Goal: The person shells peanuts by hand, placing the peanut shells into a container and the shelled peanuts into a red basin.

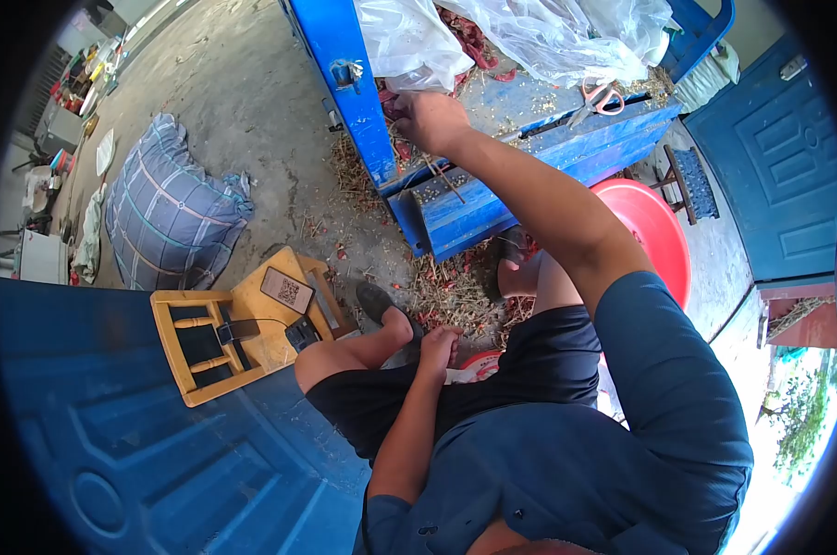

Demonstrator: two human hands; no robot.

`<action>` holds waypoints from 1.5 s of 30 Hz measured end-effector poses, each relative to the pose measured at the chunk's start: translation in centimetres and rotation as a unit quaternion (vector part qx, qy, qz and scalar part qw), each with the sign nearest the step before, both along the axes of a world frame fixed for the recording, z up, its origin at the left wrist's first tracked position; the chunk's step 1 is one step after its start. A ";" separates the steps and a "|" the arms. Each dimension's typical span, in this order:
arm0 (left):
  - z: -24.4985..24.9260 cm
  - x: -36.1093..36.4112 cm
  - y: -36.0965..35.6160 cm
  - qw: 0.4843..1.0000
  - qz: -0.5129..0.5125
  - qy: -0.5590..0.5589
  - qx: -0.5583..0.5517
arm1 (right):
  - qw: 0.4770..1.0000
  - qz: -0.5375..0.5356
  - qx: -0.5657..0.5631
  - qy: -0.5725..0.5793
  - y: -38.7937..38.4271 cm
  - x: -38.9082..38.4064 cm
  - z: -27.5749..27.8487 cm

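My right hand point(432, 122) reaches over the corner of a blue truck-like bed point(548, 143), its fingers curled round dark red dried chili peppers point(393, 104). Clear plastic sheeting point(539, 37) lies just beyond it, with more peppers showing underneath. Over my lap, my left hand point(440, 350) is closed; whatever is in its fingers, if anything, is hidden. A red and white basin point(481, 362) shows partly below that hand. Scissors with pink handles point(599, 102) rest on the bed's edge among pale seeds.
A wooden chair point(189, 356) at left bears a phone point(287, 290) and a small black device point(301, 333). Behind it sits a plaid cloth bundle point(173, 208). Stems and pepper bits point(455, 296) litter the floor. At right are a large red basin point(659, 231) and a small stool point(691, 185).
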State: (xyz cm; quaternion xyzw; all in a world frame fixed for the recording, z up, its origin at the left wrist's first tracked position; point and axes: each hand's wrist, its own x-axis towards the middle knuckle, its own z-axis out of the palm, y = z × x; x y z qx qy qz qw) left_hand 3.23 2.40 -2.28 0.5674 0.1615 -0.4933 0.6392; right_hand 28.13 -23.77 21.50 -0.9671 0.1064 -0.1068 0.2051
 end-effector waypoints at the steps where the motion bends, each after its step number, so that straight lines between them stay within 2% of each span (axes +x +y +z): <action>1: 0.1 0.0 0.1 1.000 0.008 0.000 0.000 | 1.000 0.001 0.015 0.016 -0.2 -0.2 0.0; 5: 0.6 0.1 0.2 1.000 0.020 0.005 -0.011 | 1.000 0.019 0.016 0.011 -2.5 -4.3 -0.3; 11: 1.2 -0.2 -0.7 1.000 -0.007 -0.007 -0.022 | 0.993 0.052 0.103 0.038 -5.9 -11.0 -1.3; 13: 1.3 -0.4 -1.1 1.000 -0.009 -0.013 -0.023 | 0.996 0.075 0.032 -0.041 -5.9 -12.0 -1.1; 14: 1.3 -0.4 -1.1 1.000 -0.010 -0.018 -0.022 | 0.996 0.075 0.032 -0.043 -5.9 -12.2 -1.1; 16: 0.8 -0.5 -0.9 0.999 -0.016 -0.020 -0.020 | 0.998 -0.007 0.028 -0.053 -4.4 -11.9 0.2; 17: 0.6 -0.6 -0.8 0.999 -0.022 -0.020 -0.020 | 0.998 -0.007 0.030 -0.055 -3.7 -11.6 0.5; 19: 0.9 -0.7 -0.7 0.999 -0.017 -0.026 -0.012 | 0.996 0.015 -0.084 -0.014 -2.4 -11.1 1.0; 24: 1.2 -0.8 -0.1 0.999 0.006 -0.033 0.003 | 0.991 0.023 -0.129 0.019 -1.5 -10.2 0.1; 26: 1.4 -0.8 0.1 1.000 -0.003 -0.022 0.020 | 1.000 0.004 -0.006 0.010 -1.7 -11.3 0.3; 27: 1.3 -0.7 0.2 1.000 -0.003 -0.023 0.019 | 1.000 0.004 -0.008 0.009 -1.9 -12.3 -0.1; 28: 1.0 -0.8 0.3 0.999 -0.005 -0.034 0.011 | 0.990 0.015 0.139 -0.005 -2.2 -13.8 -1.2; 29: 0.8 -0.9 0.2 0.999 -0.006 -0.045 0.002 | 0.959 0.025 0.280 -0.019 -2.1 -15.6 -1.8; 31: 0.9 -0.7 -0.1 0.999 -0.007 -0.040 -0.009 | 0.878 0.008 0.474 0.063 0.5 -20.9 -2.0; 33: 1.3 -0.6 -0.4 0.999 -0.011 -0.035 -0.016 | 0.834 0.009 0.506 0.219 1.8 -25.2 -9.3; 35: 2.0 -0.6 -0.7 0.999 -0.024 -0.035 -0.011 | 0.762 0.014 0.530 0.371 4.0 -28.7 -13.5; 37: 1.6 -1.0 -1.0 0.999 -0.014 -0.041 -0.017 | 0.684 -0.007 0.628 0.371 6.7 -31.2 -15.5; 38: 1.3 -1.3 -1.1 0.999 -0.002 -0.048 -0.024 | 0.682 -0.010 0.631 0.368 7.9 -31.9 -17.1; 39: 1.0 -1.5 -1.0 0.998 -0.006 -0.050 -0.025 | 0.652 -0.031 0.657 0.377 8.7 -32.3 -18.8; 40: 0.6 -1.4 -0.5 0.998 -0.010 -0.057 -0.016 | 0.621 -0.050 0.681 0.385 9.4 -32.4 -19.1; 41: 0.3 -1.2 -0.2 0.998 -0.012 -0.066 -0.009 | 0.625 -0.050 0.680 0.381 10.0 -32.5 -19.2; 43: -0.5 -0.6 -0.1 0.998 0.022 -0.060 -0.012 | 0.548 -0.130 0.755 0.337 10.7 -32.3 -18.7; 44: -0.8 -0.4 0.0 0.997 0.056 -0.049 -0.009 | 0.527 -0.123 0.771 0.335 11.0 -32.3 -18.8; 45: -0.3 -0.2 0.1 0.997 0.056 -0.052 -0.012 | 0.530 -0.121 0.770 0.333 11.1 -32.2 -18.5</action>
